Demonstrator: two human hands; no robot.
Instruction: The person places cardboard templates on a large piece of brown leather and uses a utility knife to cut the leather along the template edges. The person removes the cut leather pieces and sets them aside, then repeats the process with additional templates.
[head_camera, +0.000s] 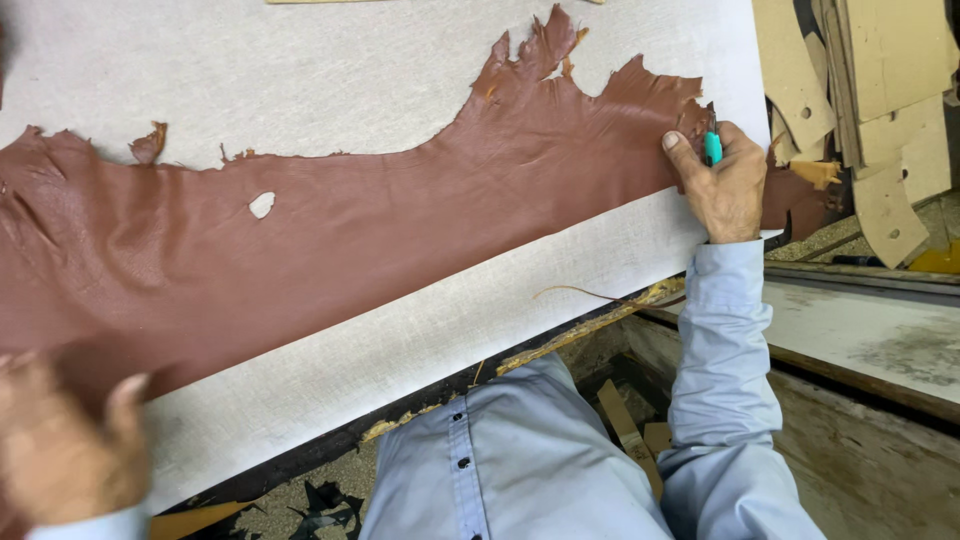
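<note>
Leather (330, 240), big and reddish-brown, lay flat across a pale board (300, 80). At its right end, the right hand (725, 185) pinched a small green-handled cutter (712, 145) against the leather. The left hand (65, 445) pressed down on the near left part, fingers bunched but blurry. Cardboard shapes (870, 90) leaned nearby.

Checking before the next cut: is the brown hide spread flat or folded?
Spread flat: the brown hide lies in one layer across the pale board, ragged edges and a small hole showing.

no packages, labels, signs or screens show anywhere on this work surface or around its edges.
</note>
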